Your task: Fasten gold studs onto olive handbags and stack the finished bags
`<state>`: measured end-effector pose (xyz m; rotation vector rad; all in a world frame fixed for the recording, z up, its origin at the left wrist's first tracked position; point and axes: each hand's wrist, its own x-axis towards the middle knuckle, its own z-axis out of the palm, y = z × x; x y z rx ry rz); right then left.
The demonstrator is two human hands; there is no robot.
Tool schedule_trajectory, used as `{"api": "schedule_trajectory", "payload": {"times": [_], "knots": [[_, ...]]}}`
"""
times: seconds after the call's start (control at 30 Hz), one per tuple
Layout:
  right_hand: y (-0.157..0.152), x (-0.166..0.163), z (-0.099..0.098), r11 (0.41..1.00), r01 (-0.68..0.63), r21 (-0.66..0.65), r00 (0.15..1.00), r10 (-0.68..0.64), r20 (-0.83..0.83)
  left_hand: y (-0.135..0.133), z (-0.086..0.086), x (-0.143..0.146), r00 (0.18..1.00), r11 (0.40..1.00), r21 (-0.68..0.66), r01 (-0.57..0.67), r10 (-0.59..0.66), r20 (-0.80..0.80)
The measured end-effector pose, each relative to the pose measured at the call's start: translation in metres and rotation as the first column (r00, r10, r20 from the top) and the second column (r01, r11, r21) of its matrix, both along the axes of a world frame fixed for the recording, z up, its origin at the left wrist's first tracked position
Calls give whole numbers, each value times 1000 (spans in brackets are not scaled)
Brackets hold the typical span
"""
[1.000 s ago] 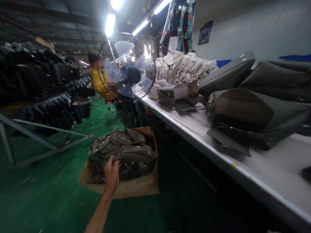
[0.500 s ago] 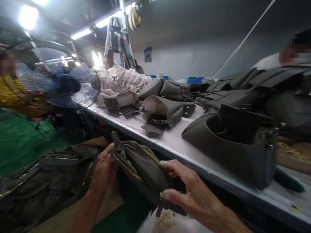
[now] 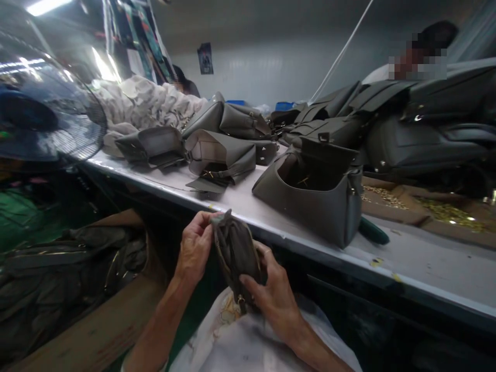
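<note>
Gripping a dark grey zipped pouch (image 3: 237, 253) upright between both hands, the person holds it just below the counter (image 3: 426, 266) edge, at about six o'clock in the view. The left hand (image 3: 195, 248) pinches the pouch's top corner with curled fingers. The right hand (image 3: 273, 299) clasps its lower side, thumb lying near the small brass zip pull (image 3: 241, 299). The top pinch looks light, so the soft pouch could fold over or slip down onto the white cloth (image 3: 248, 341) on the lap. A sharp tug at the zip might also snag the fabric. The pouch is limp, creased and matte, with a gold-toned zip along its edge. At one o'clock an open grey handbag (image 3: 310, 206) stands on the counter, and at nine o'clock lies a heap of grey pouches (image 3: 65, 279).
</note>
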<state>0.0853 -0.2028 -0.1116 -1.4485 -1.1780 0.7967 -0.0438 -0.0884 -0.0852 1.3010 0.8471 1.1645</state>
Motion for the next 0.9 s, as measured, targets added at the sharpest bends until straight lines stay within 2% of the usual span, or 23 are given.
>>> {"api": "schedule_trajectory", "payload": {"times": [0.1, 0.2, 0.3, 0.43, 0.5, 0.57, 0.67, 0.8, 0.9], "knots": [[5, 13, -9, 999, -32, -36, 994, 28, -104, -15, -17, 11, 998, 1000, -10, -16, 16, -60], [13, 30, -12, 990, -136, 30, 968, 139, -207, -30, -31, 14, 974, 999, 7, 40, -37, -226], [22, 44, -16, 974, -221, 52, 913, 225, -341, -37, -37, 13, 934, 993, 24, 114, -98, -344], [29, 49, -20, 972, -234, 3, 893, 216, -394, -34, -40, 10, 907, 990, 53, 133, -100, -409], [28, 46, -20, 967, -256, -4, 925, 244, -290, -32, -44, 9, 902, 991, 61, 118, -81, -424], [25, 39, -21, 969, -245, -1, 967, 245, -69, -32, -48, 8, 899, 993, 65, 94, -57, -434], [19, 27, -23, 984, -171, 41, 959, 157, 236, -32, -52, 9, 899, 996, 71, 61, -24, -437], [18, 26, -23, 972, -165, 165, 866, 63, 496, -34, -45, 8, 911, 997, 70, 25, 6, -413], [27, 45, -14, 968, -64, 244, 703, -130, 699, -42, -32, 1, 918, 997, 71, 17, 13, -397]]}}
